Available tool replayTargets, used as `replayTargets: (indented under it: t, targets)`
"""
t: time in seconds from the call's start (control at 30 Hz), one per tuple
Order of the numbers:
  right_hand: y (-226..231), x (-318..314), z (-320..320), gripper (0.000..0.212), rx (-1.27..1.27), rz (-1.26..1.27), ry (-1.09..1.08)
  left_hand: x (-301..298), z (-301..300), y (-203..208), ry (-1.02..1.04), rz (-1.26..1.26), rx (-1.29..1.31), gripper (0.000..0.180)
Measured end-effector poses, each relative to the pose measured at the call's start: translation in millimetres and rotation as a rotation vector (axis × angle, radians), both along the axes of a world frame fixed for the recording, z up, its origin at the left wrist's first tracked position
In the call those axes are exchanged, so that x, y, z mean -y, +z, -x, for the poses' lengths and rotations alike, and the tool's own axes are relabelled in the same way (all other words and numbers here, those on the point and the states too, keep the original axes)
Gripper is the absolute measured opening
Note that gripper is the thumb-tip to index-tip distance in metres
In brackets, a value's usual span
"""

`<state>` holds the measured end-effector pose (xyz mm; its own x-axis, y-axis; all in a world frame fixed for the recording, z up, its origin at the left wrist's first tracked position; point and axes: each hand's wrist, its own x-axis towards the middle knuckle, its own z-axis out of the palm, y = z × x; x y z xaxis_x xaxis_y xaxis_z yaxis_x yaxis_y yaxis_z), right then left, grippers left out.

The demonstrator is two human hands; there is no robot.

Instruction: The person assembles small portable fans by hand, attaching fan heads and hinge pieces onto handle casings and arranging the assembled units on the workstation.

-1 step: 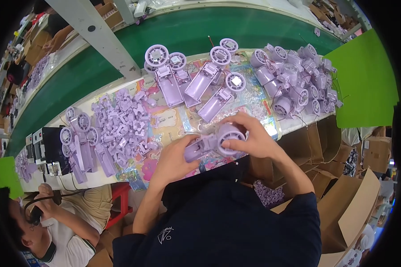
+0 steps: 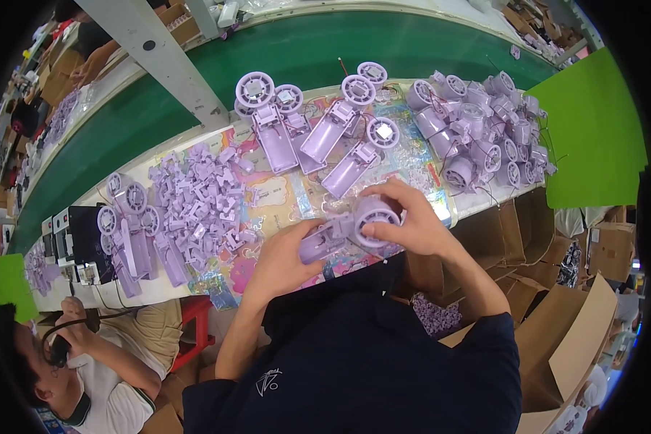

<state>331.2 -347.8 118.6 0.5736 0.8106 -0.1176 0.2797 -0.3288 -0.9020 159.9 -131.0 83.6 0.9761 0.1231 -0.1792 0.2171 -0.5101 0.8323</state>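
My left hand (image 2: 286, 260) is closed around the trough-shaped lilac plastic handle (image 2: 322, 242). My right hand (image 2: 416, 220) grips the round, drum-like lilac plastic head (image 2: 376, 217) with thumb and fingers on opposite sides of it. Handle and head meet between my hands, over the near edge of the table. Whether they are fastened together I cannot tell. Just beyond lie several lilac assemblies, each a half-open handle with a ringed head, such as the joined handle-and-head piece (image 2: 351, 168). Thin red wires show at some of them.
Small lilac brackets (image 2: 199, 202) are heaped on the left, beside more assemblies (image 2: 130, 239). Round lilac heads with wires (image 2: 477, 130) are piled at the right. A metal post (image 2: 159, 58) rises at the back. Cardboard boxes (image 2: 579, 340) stand lower right; a seated person (image 2: 108, 362) works lower left.
The round head has shifted slightly under my right hand, and its rim is tilted a little differently. My left hand has hardly moved.
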Motion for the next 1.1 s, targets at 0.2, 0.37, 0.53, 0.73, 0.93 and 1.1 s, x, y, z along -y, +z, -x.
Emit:
replayTargets:
  t: [0.2,0.37,0.53,0.73,0.93,1.1]
  targets:
    - [5,-1,5,0.054,0.06,0.148,0.083,0,-1,1,-0.029,0.067,0.012,0.065]
    - [3,-5,11,0.056,0.089,0.183,0.066,3,-3,7,-0.052,0.066,-0.001,0.061]
    - [3,-9,14,0.057,0.173,0.188,0.08,5,-3,7,-0.069,0.034,-0.023,0.056]
    - [8,-11,11,0.058,0.21,0.182,0.091,8,-2,3,0.041,0.361,-0.112,0.054]
    - [13,-14,14,0.058,0.195,0.186,0.088,7,2,-1,0.05,0.342,0.028,0.049]
    - [19,-19,18,0.059,0.231,0.142,0.064,6,7,0,0.081,0.371,0.015,0.052]
